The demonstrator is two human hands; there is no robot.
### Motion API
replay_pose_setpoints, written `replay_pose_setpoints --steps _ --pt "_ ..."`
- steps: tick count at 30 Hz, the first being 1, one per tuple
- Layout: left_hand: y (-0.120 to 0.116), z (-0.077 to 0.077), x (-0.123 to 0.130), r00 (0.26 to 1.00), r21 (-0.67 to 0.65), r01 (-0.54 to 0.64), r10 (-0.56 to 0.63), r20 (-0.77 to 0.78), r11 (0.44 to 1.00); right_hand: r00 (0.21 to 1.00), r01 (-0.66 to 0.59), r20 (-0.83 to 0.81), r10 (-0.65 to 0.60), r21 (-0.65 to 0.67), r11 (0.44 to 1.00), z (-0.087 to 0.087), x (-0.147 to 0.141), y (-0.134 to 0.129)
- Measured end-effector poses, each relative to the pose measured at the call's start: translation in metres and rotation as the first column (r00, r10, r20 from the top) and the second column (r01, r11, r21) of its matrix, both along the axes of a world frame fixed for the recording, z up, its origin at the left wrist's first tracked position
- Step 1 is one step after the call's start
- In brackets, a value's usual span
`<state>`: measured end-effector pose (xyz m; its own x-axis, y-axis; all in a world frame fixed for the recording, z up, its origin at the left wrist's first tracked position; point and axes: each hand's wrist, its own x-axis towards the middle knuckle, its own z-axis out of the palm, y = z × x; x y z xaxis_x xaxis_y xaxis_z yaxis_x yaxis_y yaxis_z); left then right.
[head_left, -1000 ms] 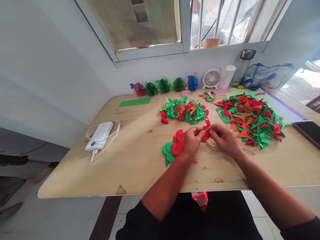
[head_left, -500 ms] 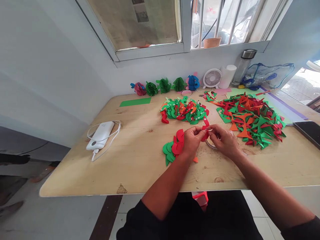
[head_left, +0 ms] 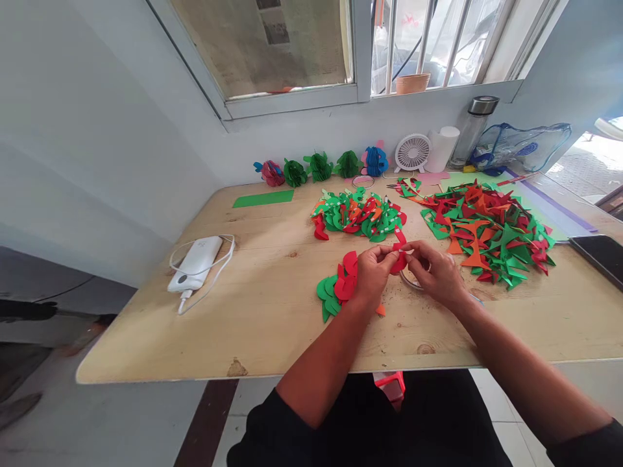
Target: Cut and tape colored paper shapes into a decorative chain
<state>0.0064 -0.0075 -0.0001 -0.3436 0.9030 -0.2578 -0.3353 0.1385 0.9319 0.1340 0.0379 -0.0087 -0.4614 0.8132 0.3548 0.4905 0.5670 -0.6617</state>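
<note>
A red paper cutout (head_left: 398, 261) is pinched between my two hands above the table. My left hand (head_left: 374, 272) grips its left side with fingers pressed together. At the right edge, the thumb and fingertips of my right hand (head_left: 432, 269) are closed on the same piece. Just beyond them lies a small red paper strip (head_left: 400, 235). Red cutouts (head_left: 346, 280) and green cutouts (head_left: 329, 297) are heaped beside my left hand, partly covered by it. Under my right hand shows part of a roll of tape or ring (head_left: 410, 281), mostly hidden.
Mixed cutouts with white marks (head_left: 360, 214) form a pile ahead. Paper scraps (head_left: 491, 233) are heaped to the right, near a phone (head_left: 601, 258). A power bank (head_left: 195, 263) with cable lies left. Paper figures (head_left: 320, 167), a fan (head_left: 413, 154) and a bottle (head_left: 472, 133) line the wall.
Both hands stay nearly in place. The red cutout between them has turned slightly, and more of its rounded lower part shows.
</note>
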Motion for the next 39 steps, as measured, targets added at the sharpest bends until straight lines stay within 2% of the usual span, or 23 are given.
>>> replay_pose_setpoints --steps 5,12,18,29,39 --pt "0.004 -0.007 0.001 0.997 0.041 0.024 -0.027 0.076 0.999 0.998 -0.017 -0.061 0.011 -0.104 0.994 0.001 0.002 0.003" --pt "0.005 -0.01 -0.001 0.982 0.075 0.057 -0.069 0.176 0.996 0.99 -0.039 -0.139 0.015 -0.173 0.984 0.002 0.002 0.003" --pt "0.003 -0.005 -0.002 0.994 0.014 0.025 -0.026 0.11 1.0 0.987 -0.049 -0.163 0.016 -0.197 0.979 0.001 0.001 0.004" --pt "-0.001 0.002 -0.001 1.0 -0.016 0.016 -0.016 0.0 1.0 0.999 0.012 -0.037 -0.015 -0.083 0.996 0.0 0.001 0.003" --pt "0.0 0.001 -0.001 0.999 -0.027 -0.043 0.043 0.016 0.999 0.991 0.029 0.127 -0.034 0.044 0.999 -0.001 -0.004 -0.005"
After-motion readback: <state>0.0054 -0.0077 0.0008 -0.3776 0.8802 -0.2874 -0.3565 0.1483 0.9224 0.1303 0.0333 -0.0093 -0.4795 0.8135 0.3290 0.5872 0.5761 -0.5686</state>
